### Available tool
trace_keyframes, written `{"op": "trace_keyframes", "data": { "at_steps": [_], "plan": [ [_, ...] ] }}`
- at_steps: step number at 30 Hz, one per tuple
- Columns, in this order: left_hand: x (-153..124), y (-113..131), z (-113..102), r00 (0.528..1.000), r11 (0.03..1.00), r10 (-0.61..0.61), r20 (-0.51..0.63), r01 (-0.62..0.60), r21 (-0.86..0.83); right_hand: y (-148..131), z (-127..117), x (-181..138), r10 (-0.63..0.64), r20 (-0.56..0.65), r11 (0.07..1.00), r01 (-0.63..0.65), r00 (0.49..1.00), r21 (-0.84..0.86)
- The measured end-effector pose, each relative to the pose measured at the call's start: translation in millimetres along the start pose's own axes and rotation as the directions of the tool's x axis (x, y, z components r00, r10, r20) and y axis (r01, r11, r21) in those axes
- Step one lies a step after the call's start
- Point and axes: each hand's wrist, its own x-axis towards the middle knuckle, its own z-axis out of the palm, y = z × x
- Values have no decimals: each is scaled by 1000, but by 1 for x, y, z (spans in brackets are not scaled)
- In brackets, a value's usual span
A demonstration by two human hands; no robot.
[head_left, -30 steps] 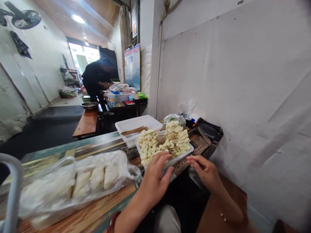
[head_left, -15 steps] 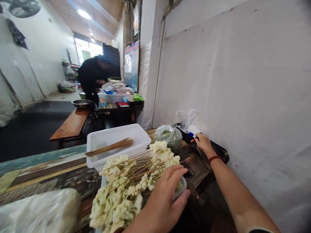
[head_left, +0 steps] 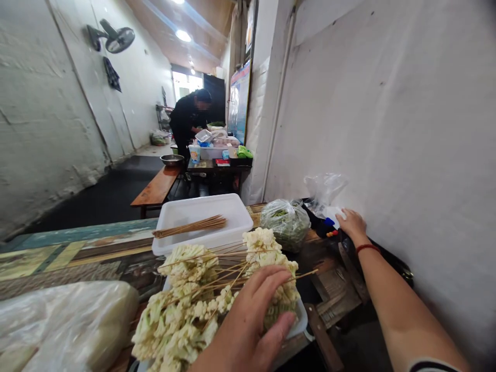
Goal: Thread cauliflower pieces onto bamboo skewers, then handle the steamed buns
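Note:
My left hand [head_left: 253, 318] rests over cauliflower florets [head_left: 186, 310] threaded on thin wooden skewers [head_left: 228, 268]. Its fingers are loosely curved, with the thumb apart, and it grips nothing visible. The florets are heaped over a pale plastic tub [head_left: 300, 318], mostly hidden under them. By the wall, my right hand [head_left: 352, 227], with a red cord at the wrist, reaches to a white sheet or packet [head_left: 334, 214] beside a crumpled clear plastic bag [head_left: 325, 191]. Its fingers look apart at the white edge. A small blue object [head_left: 329, 221] lies just left of it.
Behind the cauliflower stands a white plastic tub [head_left: 205, 206] with a bundle of bare skewers [head_left: 189, 226]. Right of it sits a bag of greens [head_left: 285, 222]. A large plastic-wrapped pale bundle [head_left: 70, 325] lies front left. Another person [head_left: 189, 119] bends over a far table.
My view has swung to the left, so the scene sits further right. My right hand is slightly farther right of the blue object. My left hand stays over the cauliflower.

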Motion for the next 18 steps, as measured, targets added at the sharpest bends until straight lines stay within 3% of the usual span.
{"op": "trace_keyframes", "data": {
  "at_steps": [4, 8, 12, 14, 15, 17, 18],
  "plan": [
    [2, 3, -4, 998, 998, -58, -1, 58, -9, -40, -24, 4, -24, -107, 947, 57, 994, 317],
    [1, -2, -7, 993, 991, -114, -17, 112, -70, -97, -52, -23, -37, -135, 813, 108, 990, 572],
    [-5, -3, -10, 979, 950, -194, -70, 170, -260, -169, -77, -97, -115, -57, 675, 120, 992, 728],
    [-11, 2, -14, 962, 887, -259, -86, 201, -416, -205, -82, -148, -179, 41, 505, 56, 983, 861],
    [-15, 6, -17, 957, 841, -280, -79, 206, -500, -221, -83, -174, -204, 108, 481, 4, 973, 877],
    [-26, 12, -25, 959, 724, -283, -23, 197, -662, -244, -80, -224, -296, 208, 559, -8, 932, 829],
    [-33, 14, -29, 958, 664, -287, -9, 192, -722, -251, -77, -246, -380, 183, 619, 102, 907, 779]
  ]
}}
